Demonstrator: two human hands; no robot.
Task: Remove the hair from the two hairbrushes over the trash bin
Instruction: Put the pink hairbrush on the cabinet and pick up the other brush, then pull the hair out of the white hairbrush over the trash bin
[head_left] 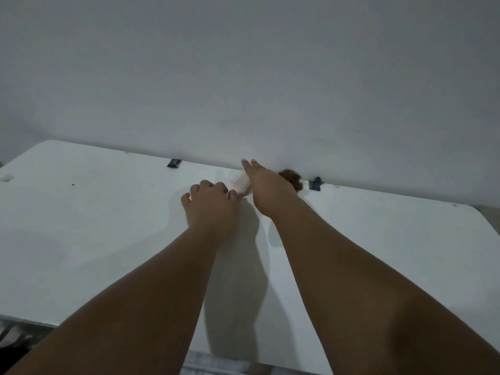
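Head: left hand (209,205) grips hairbrush (240,184) near table edge (113,149).

I'm seeing a plain white tabletop (94,226) under a pale grey, unpatterned wall (243,77). The hairbrush (241,184) is showing pale pink with white bristles. The clump of hair (290,178) is showing reddish brown, and two clips (174,163) (315,183) are showing black.

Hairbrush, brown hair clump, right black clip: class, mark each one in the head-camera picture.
hairbrush (241,184): head view, on its pale bristled head.
brown hair clump (293,180): head view, on the middle of the visible tuft.
right black clip (315,183): head view, on its dark body.
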